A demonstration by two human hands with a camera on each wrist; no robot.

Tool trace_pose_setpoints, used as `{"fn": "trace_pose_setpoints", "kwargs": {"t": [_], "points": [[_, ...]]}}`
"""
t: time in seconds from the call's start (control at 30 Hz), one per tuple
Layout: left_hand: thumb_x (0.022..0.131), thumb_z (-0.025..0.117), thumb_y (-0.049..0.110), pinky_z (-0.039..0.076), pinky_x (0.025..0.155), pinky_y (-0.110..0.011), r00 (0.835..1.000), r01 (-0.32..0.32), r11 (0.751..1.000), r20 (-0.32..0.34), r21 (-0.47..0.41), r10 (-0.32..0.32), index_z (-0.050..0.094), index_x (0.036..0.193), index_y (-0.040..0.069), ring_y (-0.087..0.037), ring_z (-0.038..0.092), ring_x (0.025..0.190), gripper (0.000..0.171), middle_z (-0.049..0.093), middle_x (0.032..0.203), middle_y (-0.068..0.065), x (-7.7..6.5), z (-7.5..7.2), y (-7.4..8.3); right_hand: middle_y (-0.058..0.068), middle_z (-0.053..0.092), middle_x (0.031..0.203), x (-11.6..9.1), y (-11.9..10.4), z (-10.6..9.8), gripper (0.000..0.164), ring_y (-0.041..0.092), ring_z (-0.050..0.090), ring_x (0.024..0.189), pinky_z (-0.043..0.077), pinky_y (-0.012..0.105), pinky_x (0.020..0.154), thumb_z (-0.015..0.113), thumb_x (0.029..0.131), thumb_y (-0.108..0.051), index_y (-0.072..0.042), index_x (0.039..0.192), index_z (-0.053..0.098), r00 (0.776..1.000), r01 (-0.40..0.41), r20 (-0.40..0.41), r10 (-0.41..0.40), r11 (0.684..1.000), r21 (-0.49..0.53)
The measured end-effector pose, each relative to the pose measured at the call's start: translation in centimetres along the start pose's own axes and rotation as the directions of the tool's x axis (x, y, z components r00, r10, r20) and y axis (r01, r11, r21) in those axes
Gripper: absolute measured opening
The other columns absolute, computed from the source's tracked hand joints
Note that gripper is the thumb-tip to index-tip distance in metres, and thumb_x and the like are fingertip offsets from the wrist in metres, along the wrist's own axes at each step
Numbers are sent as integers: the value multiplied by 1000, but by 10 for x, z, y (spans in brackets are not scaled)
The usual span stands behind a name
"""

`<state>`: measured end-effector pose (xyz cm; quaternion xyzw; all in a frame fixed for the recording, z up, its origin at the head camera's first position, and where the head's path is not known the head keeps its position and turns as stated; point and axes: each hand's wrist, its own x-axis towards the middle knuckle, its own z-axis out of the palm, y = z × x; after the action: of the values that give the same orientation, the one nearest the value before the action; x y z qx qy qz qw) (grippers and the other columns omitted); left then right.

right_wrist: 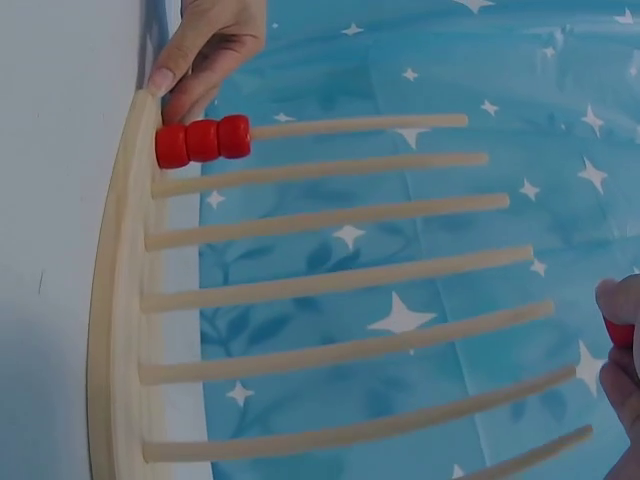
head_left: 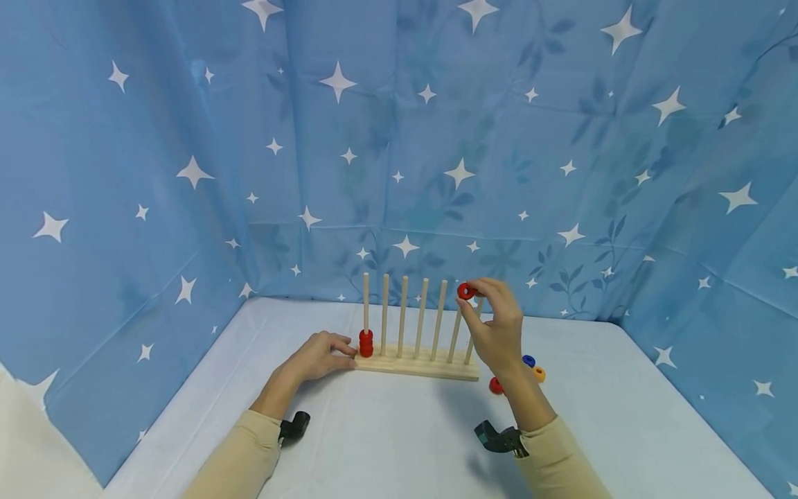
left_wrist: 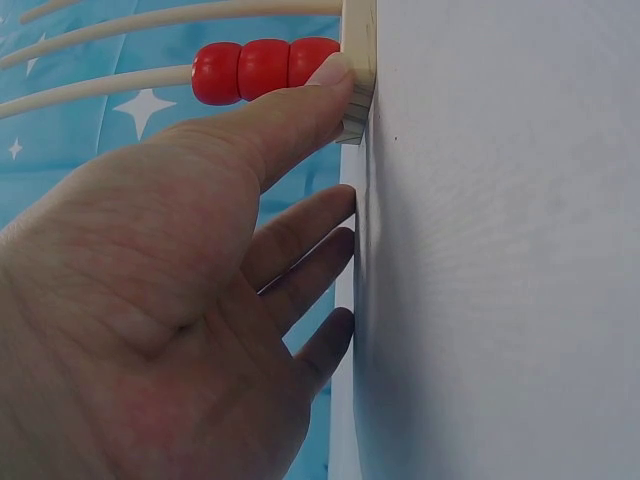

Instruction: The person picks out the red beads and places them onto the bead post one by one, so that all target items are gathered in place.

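A wooden peg stand [head_left: 416, 369] with several upright pegs rests on the table. Three red beads [left_wrist: 264, 70] are stacked on its leftmost peg. My left hand [head_left: 319, 355] holds the left end of the base, the thumb at the front and the other fingers reaching behind. Raised near the tops of the right-hand pegs, my right hand [head_left: 501, 331] pinches a red bead [head_left: 460, 291] between thumb and fingertips, its hole facing the head camera. In the right wrist view that bead [right_wrist: 620, 333] shows only partly at the right edge, beyond the peg tips.
Loose beads lie on the white table [head_left: 374, 443] right of the stand: a red one [head_left: 495, 385], a blue one [head_left: 533, 363] and a yellow one [head_left: 540, 380], partly behind my right wrist. A blue star-patterned curtain [head_left: 386, 118] surrounds the table's back and sides.
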<state>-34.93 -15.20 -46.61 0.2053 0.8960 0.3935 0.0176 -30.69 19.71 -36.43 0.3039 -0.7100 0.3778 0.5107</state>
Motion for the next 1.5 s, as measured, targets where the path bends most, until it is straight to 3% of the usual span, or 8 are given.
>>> {"fn": "trace_pose_setpoints", "kwargs": {"t": [0.57,0.93,1.23,1.5], "points": [[88,84,23,39,118,-59,1000,-4,1000,-1,3,4,84,108,14,-40,53,141,21,67,140,-16,2,0,0,14,68,112,15,-27,32,30,26,69,99,54,17,93,80,88,1,2,117,73,992,-37,126,28,997,70],[88,84,22,39,117,-59,1000,5,1000,-6,8,-5,85,108,15,-41,54,140,21,67,140,-16,1,0,0,15,67,113,26,-37,50,31,27,69,99,60,40,85,81,88,1,3,117,72,977,29,207,-42,998,62],[88,84,22,39,118,-60,1000,13,1000,-3,20,-13,85,107,14,-40,54,140,21,68,139,-16,2,0,2,16,67,114,32,-43,60,30,27,69,100,62,42,86,79,89,2,3,117,72,973,29,227,-49,996,90],[88,84,21,40,117,-60,1000,24,1000,-4,14,-24,85,107,15,-40,55,139,19,68,139,-16,1,1,3,15,67,115,36,-50,67,30,26,69,102,61,36,89,78,89,3,2,119,72,967,37,248,-56,996,79]]}}
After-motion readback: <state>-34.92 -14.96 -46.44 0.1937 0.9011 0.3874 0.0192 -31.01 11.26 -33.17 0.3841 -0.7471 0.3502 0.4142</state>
